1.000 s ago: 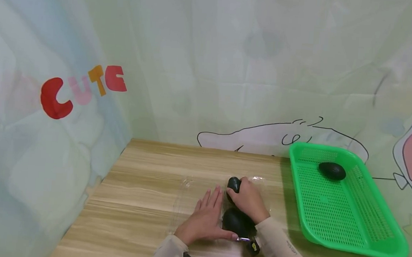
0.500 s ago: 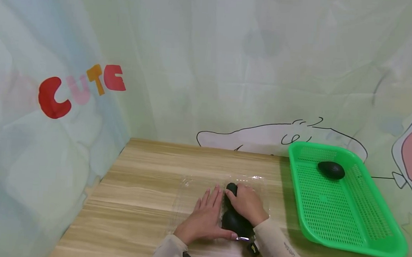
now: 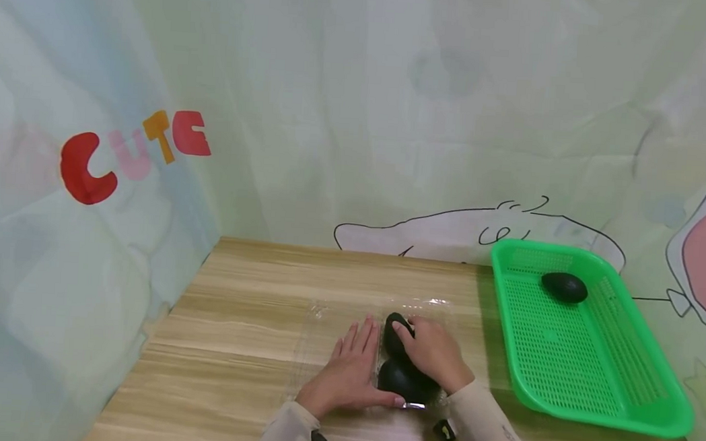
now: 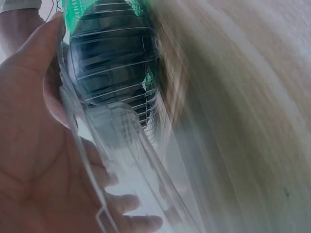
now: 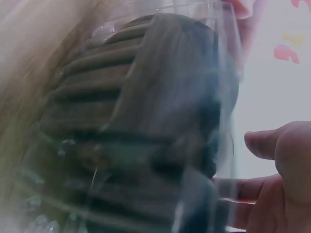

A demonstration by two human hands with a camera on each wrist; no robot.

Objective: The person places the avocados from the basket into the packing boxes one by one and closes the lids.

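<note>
A clear plastic clamshell box [image 3: 316, 333] lies unfolded on the table, its shallow half to the left. Two dark avocados sit in its right half: a near avocado [image 3: 402, 383] and a far avocado [image 3: 393, 341]. My right hand [image 3: 436, 354] holds the far one, thumb on top and the other fingers mostly hidden behind it. My left hand [image 3: 346, 374] lies with straight fingers over the box's left half, its thumb reaching along the near rim. Ribbed clear wall curves around an avocado [image 4: 114, 53] in the left wrist view.
To the right stands a green plastic basket [image 3: 588, 349] with one dark avocado [image 3: 564, 287] at its far end. A small black item [image 3: 444, 431] is beside the right sleeve. Behind the wooden table [image 3: 251, 295] hangs a printed cloth [image 3: 359, 113].
The far avocado has come down and settled against the near one. My right hand has loosened slightly and shifted to the right. The left hand has stayed put.
</note>
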